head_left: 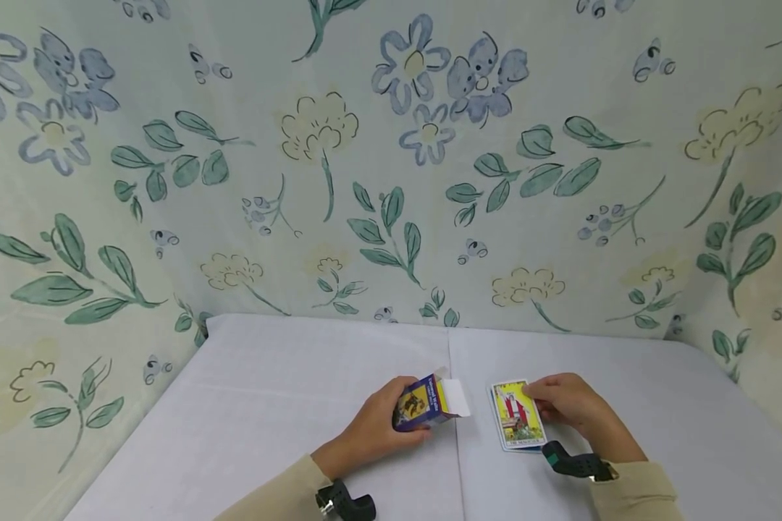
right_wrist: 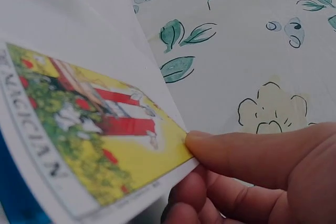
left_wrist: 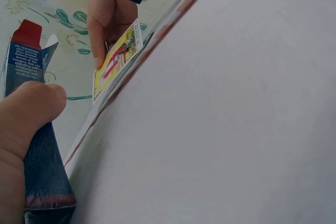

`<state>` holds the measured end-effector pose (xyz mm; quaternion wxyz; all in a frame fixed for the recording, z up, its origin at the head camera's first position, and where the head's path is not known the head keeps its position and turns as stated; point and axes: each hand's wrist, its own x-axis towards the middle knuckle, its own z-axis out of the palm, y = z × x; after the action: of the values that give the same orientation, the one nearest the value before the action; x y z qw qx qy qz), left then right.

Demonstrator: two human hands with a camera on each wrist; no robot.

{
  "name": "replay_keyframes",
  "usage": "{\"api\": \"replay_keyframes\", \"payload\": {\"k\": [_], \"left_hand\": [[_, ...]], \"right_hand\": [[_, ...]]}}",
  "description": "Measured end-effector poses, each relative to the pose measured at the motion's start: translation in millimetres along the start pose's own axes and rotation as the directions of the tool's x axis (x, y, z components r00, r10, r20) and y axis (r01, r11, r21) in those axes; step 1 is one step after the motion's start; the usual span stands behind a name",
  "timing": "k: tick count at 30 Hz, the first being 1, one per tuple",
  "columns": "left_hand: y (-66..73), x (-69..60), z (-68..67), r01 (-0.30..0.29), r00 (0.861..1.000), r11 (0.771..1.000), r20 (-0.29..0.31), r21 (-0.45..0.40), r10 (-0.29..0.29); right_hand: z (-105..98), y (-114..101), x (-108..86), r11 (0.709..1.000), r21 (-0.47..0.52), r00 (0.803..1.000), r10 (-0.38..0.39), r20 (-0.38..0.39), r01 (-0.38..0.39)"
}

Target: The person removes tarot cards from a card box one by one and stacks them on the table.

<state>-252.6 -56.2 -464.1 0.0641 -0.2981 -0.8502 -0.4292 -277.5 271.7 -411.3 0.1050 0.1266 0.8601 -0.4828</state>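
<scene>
My left hand grips a blue and yellow tarot card box, its fingers wrapped around the sides. The box lies tilted, and its white end flap hangs open toward the right. In the left wrist view, the thumb presses along the dark blue box. To the right, my right hand pinches a tarot card by its edge between thumb and fingers. "The Magician" is printed on this card, with a red-robed figure on yellow. Something blue shows just beneath it; how many cards lie there cannot be told.
A white cloth covers the table, with a crease running between the two hands. Behind it and at both sides hangs a floral curtain. Each wrist carries a black strapped camera.
</scene>
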Motion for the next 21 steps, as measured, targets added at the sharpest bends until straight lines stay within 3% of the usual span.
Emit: {"api": "replay_keyframes", "payload": {"k": [21], "left_hand": [[-1.4, -0.9, 0.4, -0.015, 1.0, 1.0, 0.001, 0.016, 0.015]], "right_hand": [[11.3, -1.6, -5.9, 0.974, -0.224, 0.994, -0.065, -0.092, 0.043]]}}
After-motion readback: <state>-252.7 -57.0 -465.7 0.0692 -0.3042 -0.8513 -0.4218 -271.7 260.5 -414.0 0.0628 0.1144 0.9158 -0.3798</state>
